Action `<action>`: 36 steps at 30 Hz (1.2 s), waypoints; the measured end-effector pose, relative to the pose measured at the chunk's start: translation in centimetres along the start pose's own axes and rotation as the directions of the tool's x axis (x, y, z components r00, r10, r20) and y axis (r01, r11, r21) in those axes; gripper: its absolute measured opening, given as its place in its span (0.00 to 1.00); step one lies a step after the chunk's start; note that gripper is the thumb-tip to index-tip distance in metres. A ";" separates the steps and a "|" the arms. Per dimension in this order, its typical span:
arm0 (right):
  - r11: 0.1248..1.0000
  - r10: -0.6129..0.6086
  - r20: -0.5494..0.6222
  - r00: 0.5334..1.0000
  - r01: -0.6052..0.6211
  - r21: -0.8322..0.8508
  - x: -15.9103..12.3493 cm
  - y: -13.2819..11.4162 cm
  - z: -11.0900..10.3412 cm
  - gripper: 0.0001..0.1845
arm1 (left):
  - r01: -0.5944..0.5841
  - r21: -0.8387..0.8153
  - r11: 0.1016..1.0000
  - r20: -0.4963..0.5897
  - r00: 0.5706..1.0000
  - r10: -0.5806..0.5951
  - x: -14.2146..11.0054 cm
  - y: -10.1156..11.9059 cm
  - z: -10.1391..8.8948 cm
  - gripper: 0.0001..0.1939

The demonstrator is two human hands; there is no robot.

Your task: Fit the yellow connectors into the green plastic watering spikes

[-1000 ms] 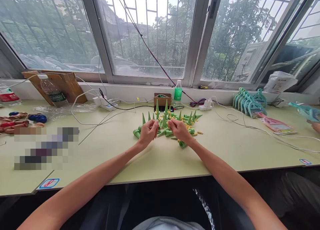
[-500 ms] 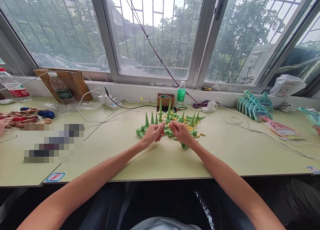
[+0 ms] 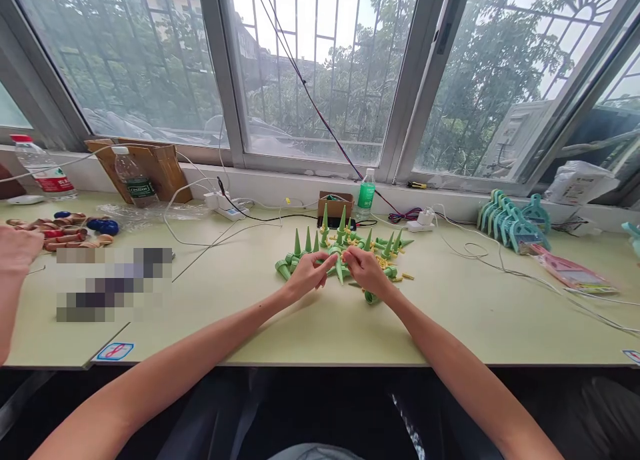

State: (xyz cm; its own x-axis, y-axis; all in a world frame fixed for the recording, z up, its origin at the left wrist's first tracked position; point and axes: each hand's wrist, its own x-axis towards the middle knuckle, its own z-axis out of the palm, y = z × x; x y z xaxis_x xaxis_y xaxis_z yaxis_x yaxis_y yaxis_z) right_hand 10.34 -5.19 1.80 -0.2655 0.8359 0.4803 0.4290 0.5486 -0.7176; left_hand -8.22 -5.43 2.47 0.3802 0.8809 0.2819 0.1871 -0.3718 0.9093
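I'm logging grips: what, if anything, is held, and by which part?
A green cone-shaped spike appears held between the left hand and right hand, near its wide end; exact contact is unclear.

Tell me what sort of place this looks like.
Probably a small workshop: green spikes and yellow bits lie in a cluster on a long table, and a label by its front edge suggests marked workstations.

Green spikes [image 3: 339, 269] — smooth plastic; tabletop [image 3: 450, 307] — smooth, faint sheen; matt metal window frame [image 3: 223, 60].
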 end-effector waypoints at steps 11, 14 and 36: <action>0.997 0.036 0.008 0.999 -0.036 0.061 0.2 0.3 0.3 0.23 | -0.114 0.097 0.989 -0.082 0.989 0.122 0.1 -0.7 0.3 0.22; 0.993 0.044 0.018 0.999 -0.045 0.105 0.2 0.4 0.4 0.23 | -0.165 0.122 0.979 -0.103 0.979 0.178 0.2 -0.9 0.4 0.21; 0.996 0.028 0.037 0.999 -0.031 0.084 0.4 -0.1 0.4 0.26 | -0.442 0.384 0.810 -0.074 0.860 0.504 0.4 -1.3 0.2 0.08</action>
State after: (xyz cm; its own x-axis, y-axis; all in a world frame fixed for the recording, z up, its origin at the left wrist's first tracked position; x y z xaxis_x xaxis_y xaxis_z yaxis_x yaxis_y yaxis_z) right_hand 9.84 -4.92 1.81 -0.2853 0.8508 0.4413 0.3624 0.5221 -0.7721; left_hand -8.17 -4.63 1.34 0.3548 0.5920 0.7237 0.3315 -0.8034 0.4947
